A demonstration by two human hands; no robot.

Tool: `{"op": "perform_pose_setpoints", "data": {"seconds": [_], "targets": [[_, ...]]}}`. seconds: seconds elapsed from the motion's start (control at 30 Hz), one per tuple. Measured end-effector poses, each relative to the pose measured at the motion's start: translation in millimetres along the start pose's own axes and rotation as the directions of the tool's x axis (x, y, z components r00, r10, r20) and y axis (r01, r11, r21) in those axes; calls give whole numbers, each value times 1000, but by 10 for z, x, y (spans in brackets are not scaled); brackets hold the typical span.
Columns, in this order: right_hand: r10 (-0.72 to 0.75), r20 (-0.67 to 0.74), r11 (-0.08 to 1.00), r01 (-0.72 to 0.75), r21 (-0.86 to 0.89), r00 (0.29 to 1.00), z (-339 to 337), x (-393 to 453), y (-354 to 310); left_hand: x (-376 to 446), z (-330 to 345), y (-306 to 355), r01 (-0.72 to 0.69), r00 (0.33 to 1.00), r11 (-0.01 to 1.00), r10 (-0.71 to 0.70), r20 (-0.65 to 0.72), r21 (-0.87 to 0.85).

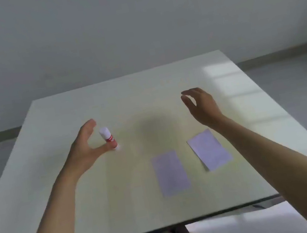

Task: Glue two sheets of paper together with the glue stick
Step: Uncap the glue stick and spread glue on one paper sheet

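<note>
A white and red glue stick (108, 138) stands slightly tilted on the pale table (123, 204), cap on. My left hand (84, 149) curves around it from the left, fingers spread; the thumb tip looks to touch its lower part, the other fingers stay clear. Two light purple paper sheets lie flat and apart: one (170, 172) near the centre, the other (209, 150) to its right, turned at an angle. My right hand (201, 107) hovers above the table beyond the right sheet, fingers loosely curled and holding nothing.
The table's front edge (168, 226) runs just ahead of my lap. A grey wall (133, 27) rises behind the table. Bright window reflections (224, 79) fall on the far right of the tabletop.
</note>
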State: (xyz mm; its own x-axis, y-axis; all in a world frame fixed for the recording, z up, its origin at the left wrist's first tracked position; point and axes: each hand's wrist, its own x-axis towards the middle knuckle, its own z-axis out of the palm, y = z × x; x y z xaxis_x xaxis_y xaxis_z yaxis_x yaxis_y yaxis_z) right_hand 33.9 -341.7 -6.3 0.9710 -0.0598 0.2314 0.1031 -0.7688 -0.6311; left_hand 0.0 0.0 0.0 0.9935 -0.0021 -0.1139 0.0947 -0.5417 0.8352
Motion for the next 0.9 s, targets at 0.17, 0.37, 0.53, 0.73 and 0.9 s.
{"op": "perform_pose_setpoints", "data": {"seconds": [0.17,0.37,0.53,0.73,0.9], "targets": [[-117,-75,988,124,91,990,-19,-184,-81,48,185,64,-53,992,996,44,-119,-73],[-183,-62,981,186,58,981,-162,-448,-65,55,430,87,60,978,995,-73,-195,-75],[-179,-36,983,181,41,983,-145,-466,39,80,627,-90,96,957,991,-119,-265,-98],[-178,28,975,172,139,984,31,-427,-148,-61,813,43,-59,964,997,45,-262,-45],[-18,188,939,-48,340,982,54,-353,-569,-86,914,485,-316,934,935,336,-120,161]]}}
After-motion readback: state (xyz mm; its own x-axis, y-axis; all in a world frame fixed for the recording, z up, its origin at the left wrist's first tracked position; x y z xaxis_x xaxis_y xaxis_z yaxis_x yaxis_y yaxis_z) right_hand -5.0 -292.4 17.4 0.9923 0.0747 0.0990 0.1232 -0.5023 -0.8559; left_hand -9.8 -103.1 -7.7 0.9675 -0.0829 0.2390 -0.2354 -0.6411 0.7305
